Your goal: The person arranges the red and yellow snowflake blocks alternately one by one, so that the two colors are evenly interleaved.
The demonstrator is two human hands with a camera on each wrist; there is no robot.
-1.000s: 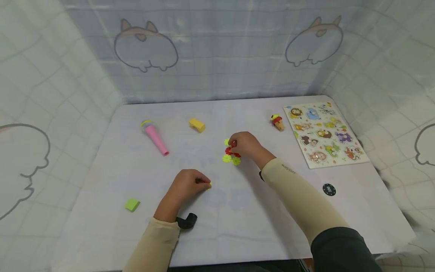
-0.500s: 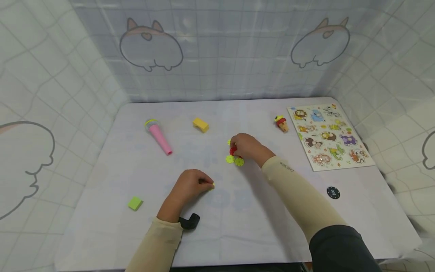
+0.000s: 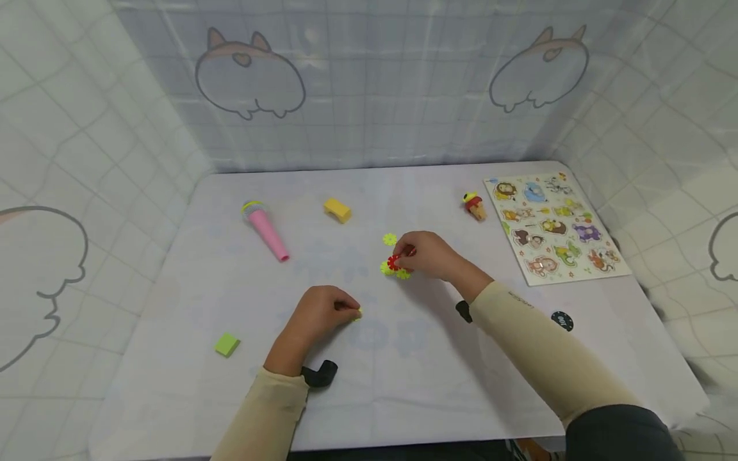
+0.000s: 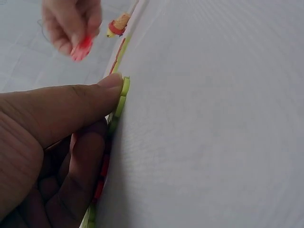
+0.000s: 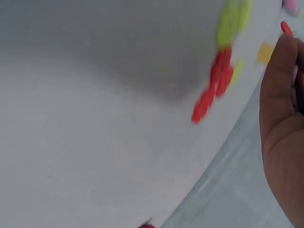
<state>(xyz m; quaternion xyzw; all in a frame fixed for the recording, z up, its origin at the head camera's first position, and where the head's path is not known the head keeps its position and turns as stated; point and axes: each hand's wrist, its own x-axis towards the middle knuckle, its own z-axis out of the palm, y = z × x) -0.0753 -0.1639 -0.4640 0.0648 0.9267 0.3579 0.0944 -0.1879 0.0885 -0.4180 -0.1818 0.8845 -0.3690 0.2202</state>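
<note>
- Yellow-green disc (image 3: 360, 314) is being pinched between the thumb and fingers of the left hand (image 3: 323, 314), to the near left of the cluster of discs (image 3: 386, 269) — a small group of notched yellow-green and red rounds lying on the white table (image 3: 392, 397).
- Black wrist device (image 3: 320, 374) is sitting on the left wrist, also to the near left of the cluster.
- Light green block (image 3: 227, 344) is lying well out to the near left of the cluster.
- Black chip (image 3: 562, 321), marked 100, is lying flat to the near right of the cluster, beside the right sleeve (image 3: 536, 346).
- Red disc (image 3: 394, 262) is being pinched in the fingertips of the right hand (image 3: 429, 256) at the cluster; the left wrist view is showing it raised off the table.
- Second yellow-green disc (image 3: 389, 239) is lying just beyond the cluster, near the right fingers.
- Pink toy microphone (image 3: 268, 235) is lying well left of the cluster and slightly beyond it, its grey head pointing away.
- Animal picture board (image 3: 540, 243) is lying flat, well to the right of the cluster and stretching beyond it.
- Yellow block (image 3: 337, 210) is resting beyond the cluster, to its left.
- Ice-cream-cone toy (image 3: 475, 207) is lying beyond the cluster, to its right — near the board.
- Pale curtain (image 3: 369, 115) is hanging farthest beyond the cluster, showing outlined animals.
</note>
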